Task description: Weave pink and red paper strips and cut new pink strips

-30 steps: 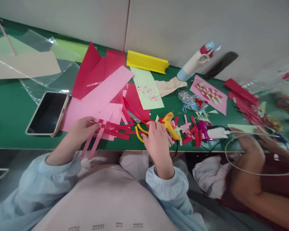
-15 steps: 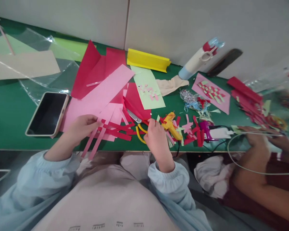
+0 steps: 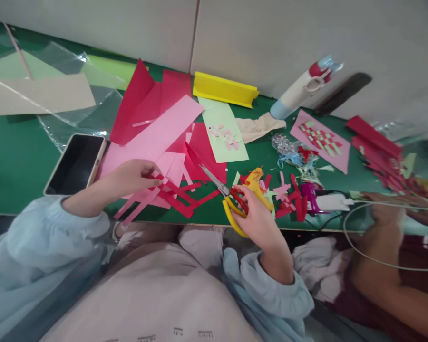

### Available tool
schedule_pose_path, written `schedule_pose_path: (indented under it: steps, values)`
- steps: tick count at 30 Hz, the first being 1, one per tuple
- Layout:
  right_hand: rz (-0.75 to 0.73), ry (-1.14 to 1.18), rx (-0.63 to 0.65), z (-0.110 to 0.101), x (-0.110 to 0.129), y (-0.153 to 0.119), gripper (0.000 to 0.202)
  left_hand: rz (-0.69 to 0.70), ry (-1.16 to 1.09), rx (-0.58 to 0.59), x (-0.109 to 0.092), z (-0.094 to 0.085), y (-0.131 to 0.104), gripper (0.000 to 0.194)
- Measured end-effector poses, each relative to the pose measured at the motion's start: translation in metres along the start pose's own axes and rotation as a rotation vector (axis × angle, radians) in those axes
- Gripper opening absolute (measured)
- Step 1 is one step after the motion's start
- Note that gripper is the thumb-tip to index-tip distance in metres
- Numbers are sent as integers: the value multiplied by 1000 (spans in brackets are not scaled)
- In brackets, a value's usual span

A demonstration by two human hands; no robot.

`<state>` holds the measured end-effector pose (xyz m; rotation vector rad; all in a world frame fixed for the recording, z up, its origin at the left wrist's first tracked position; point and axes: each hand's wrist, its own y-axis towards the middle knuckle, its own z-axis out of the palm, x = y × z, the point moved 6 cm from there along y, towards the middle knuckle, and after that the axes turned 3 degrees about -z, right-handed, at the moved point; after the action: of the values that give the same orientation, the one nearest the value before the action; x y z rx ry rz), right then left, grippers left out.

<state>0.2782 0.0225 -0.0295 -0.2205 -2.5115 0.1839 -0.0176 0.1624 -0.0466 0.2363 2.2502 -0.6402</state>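
Left and lower centre of the frame: a loose lattice of interlaced red and pink paper strips (image 3: pixel 168 188) is being pinched at its left end between the thumb and forefinger of the left hand (image 3: pixel 137 175); the remaining fingers are being held curled, their tips partly hidden. The free ends of the strips are spreading toward the centre, and two pink ends are hanging over the front edge of the green tabletop (image 3: pixel 17 161). Right of centre: a pair of metal scissors with red and yellow handles (image 3: pixel 225 191) is being gripped in the right hand (image 3: pixel 257 213), the blades pointing to the upper left. The fingers are being bent closely around the handles; which of them are passing through the loops cannot be told. Just beyond this hand, a yellow glue gun (image 3: pixel 254 179) is lying partly covered by it, among red, pink and green paper scraps (image 3: pixel 282 191). At left, a black-screened smartphone in a pale case (image 3: pixel 76 161) is resting beside a large pink paper sheet (image 3: pixel 153 135). Above centre, a pale green card bearing pink paper pieces (image 3: pixel 217 113) is lying below a folded yellow strip (image 3: pixel 224 89).
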Motion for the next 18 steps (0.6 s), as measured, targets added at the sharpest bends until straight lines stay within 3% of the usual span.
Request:
schedule_pose_path:
  steps: [5,11,15,18]
  values:
    - [-44,322,236,13,-15,-15,55,112,339,313,-25,6,21,13]
    - [34,597,451,35,-13,-43,61,326,522,503,-60,26,38,19]
    - [71,696,517,48,-16,-57,61,498,648,492,-79,44,43,28]
    - [60,741,518,55,-20,-63,57,627,769,356,-86,47,36,29]
